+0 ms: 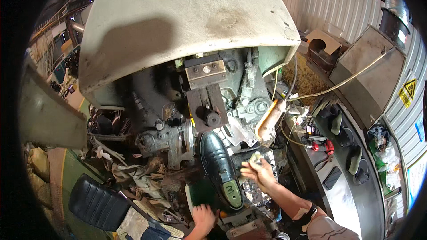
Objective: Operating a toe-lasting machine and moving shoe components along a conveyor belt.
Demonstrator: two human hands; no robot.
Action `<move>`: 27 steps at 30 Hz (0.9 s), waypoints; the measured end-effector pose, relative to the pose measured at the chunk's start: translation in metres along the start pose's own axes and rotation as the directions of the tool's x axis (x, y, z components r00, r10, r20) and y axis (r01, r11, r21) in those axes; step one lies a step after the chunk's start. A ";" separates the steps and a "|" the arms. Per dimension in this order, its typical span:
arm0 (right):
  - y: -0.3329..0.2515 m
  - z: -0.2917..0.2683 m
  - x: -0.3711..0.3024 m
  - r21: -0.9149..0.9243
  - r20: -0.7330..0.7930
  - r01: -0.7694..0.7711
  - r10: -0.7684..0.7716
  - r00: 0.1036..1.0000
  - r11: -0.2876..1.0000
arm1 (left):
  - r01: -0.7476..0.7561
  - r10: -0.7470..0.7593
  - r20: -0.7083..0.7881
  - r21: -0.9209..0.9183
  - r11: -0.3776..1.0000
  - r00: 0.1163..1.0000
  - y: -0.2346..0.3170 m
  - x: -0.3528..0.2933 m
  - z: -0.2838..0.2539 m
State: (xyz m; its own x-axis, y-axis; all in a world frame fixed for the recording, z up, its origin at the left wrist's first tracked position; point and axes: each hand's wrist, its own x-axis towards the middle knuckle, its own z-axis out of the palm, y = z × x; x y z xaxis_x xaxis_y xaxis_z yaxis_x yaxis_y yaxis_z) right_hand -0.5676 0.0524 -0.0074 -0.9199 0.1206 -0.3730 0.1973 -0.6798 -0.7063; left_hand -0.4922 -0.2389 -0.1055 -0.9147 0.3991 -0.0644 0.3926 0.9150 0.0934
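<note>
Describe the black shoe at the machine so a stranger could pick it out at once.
Start at the big pale hood up top, then drop to the dark block below its edge. Below that, between left hand and right hand, is the black shoe, toe nearest the block. Unlike the dull metal parts around it, it is glossy, with a pale green piece in its opening.

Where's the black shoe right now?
In the head view, the black shoe is below centre, toe just below a dark metal block, with the left hand near its heel and the right hand to its right.
</note>
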 end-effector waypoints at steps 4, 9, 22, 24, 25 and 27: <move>-0.019 0.025 -0.028 -0.146 0.025 0.115 -0.113 0.993 0.983 | 0.063 -0.072 0.073 0.121 0.991 0.995 -0.006 -0.004 0.060; -0.025 0.022 -0.050 -0.207 0.067 0.189 -0.179 0.982 0.960 | 0.404 -0.425 0.203 -0.790 0.461 0.882 0.013 -0.026 0.064; -0.011 0.022 -0.190 -0.514 0.456 0.054 0.220 0.863 0.856 | -0.408 -0.628 -0.320 -0.913 0.005 0.709 -0.079 -0.122 -0.191; 0.003 0.008 -0.215 -0.263 0.655 -0.100 0.253 0.712 0.960 | -0.437 -0.489 -0.301 -0.879 -0.190 0.818 -0.039 -0.080 -0.202; 0.028 -0.020 -0.218 -0.097 0.571 -0.222 0.237 0.786 0.970 | -0.417 -0.387 -0.288 -0.855 -0.309 0.876 0.000 -0.053 -0.208; 0.019 -0.044 -0.234 0.276 0.477 -0.370 0.208 0.854 0.887 | -0.333 -0.207 -0.263 -0.800 -0.499 0.942 0.080 -0.022 -0.218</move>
State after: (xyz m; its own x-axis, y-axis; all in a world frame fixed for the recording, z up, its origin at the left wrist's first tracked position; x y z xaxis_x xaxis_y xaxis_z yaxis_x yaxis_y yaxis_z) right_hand -0.3339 0.0427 0.0397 -0.9063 -0.3830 -0.1787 0.4217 -0.8472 -0.3231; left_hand -0.4619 -0.1879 0.1202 -0.9685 0.1706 0.1815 0.0320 -0.6374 0.7699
